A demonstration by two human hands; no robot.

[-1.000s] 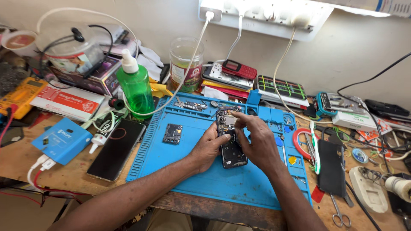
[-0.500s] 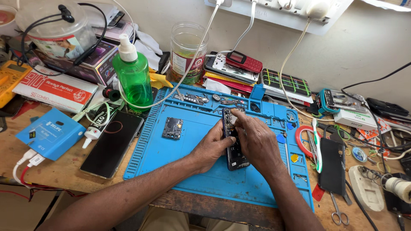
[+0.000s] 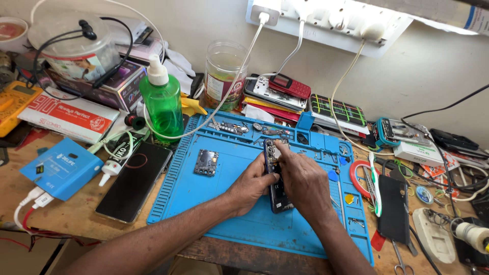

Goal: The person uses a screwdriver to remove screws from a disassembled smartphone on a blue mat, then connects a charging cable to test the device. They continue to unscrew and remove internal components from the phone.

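The opened dark slim phone [image 3: 275,178] is gripped by the left hand [image 3: 252,184] on the blue silicone mat [image 3: 229,214]; the right hand [image 3: 301,181], fingertips pinched at its far end, should be kept light and steady.

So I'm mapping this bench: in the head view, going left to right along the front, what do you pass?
Blue box → black phone lying flat → small circuit board → left hand → opened phone → right hand → red tape ring → black case.

Wooden bench [image 3: 66,224], blue mat [image 3: 229,209], black phone [image 3: 135,181]
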